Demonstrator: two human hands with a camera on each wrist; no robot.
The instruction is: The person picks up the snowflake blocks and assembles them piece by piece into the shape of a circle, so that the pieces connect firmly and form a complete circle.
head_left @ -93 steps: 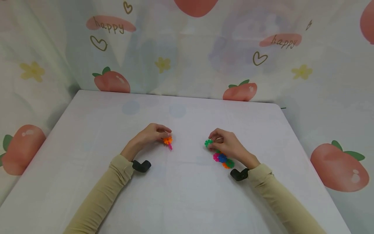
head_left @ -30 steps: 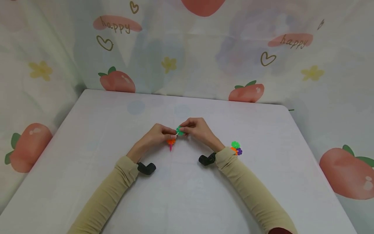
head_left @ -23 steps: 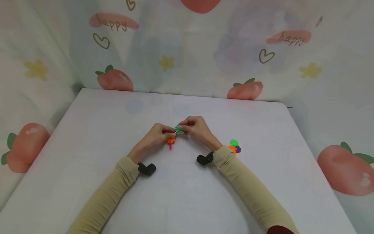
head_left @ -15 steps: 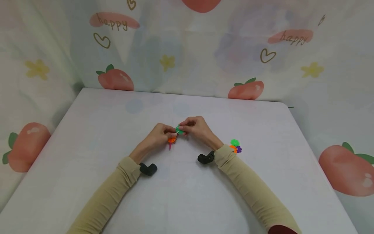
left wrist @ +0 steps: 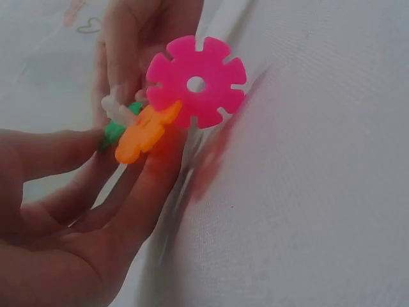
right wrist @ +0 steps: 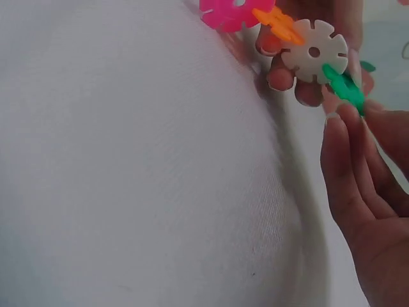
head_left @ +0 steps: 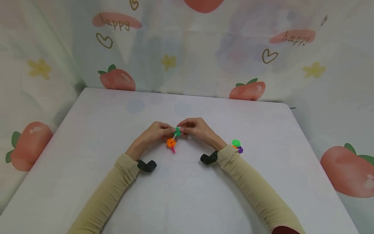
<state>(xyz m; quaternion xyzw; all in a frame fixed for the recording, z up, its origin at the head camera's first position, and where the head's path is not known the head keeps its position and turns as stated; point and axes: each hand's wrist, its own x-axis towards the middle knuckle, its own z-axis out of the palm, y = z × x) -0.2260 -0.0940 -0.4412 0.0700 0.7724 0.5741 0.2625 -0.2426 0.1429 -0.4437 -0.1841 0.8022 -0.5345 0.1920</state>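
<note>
Left grip [head_left: 157, 131]: shifting onto the green disc [head_left: 177, 132], pinching.
Right grip [head_left: 199, 129]: pinching its opposite edge.
White disc [right wrist: 326, 41]: meeting the green disc; I'm judging the chain [right wrist: 284, 27] is lengthening.

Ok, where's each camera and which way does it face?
Head: worn there, facing forward and down at the white tabletop; left hand, right hand, beige fabric sleeves show.
Left wrist: worn there, facing its hand and a pink notched plastic disc; both hands show.
Right wrist: worn there, facing its hand and a green notched plastic disc; both hands show.
The wrist views share both discs.
</note>
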